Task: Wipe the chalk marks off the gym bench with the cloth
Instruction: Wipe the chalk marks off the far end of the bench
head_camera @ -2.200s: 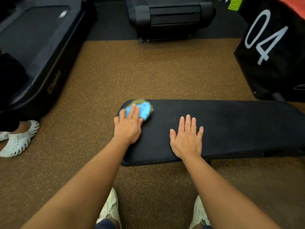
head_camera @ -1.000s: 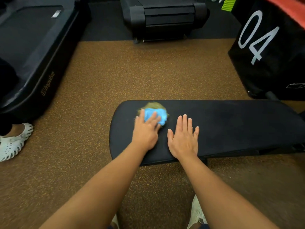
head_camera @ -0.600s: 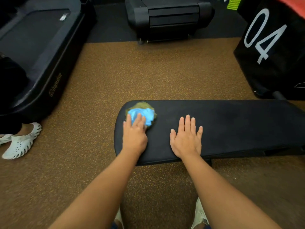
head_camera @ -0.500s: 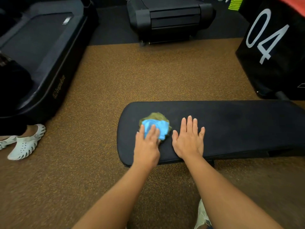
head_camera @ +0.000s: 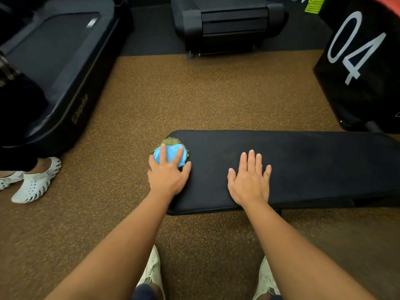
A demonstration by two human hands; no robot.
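Head view: bunched blue-olive cloth (head_camera: 171, 151) on black bench (head_camera: 303, 161).

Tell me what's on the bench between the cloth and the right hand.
Nothing: the head view shows only bare black bench pad between the cloth and the right hand.

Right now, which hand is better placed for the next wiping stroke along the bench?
The left hand: it presses the cloth at the left end of the bench. The right hand lies flat on bare padding, holding nothing.
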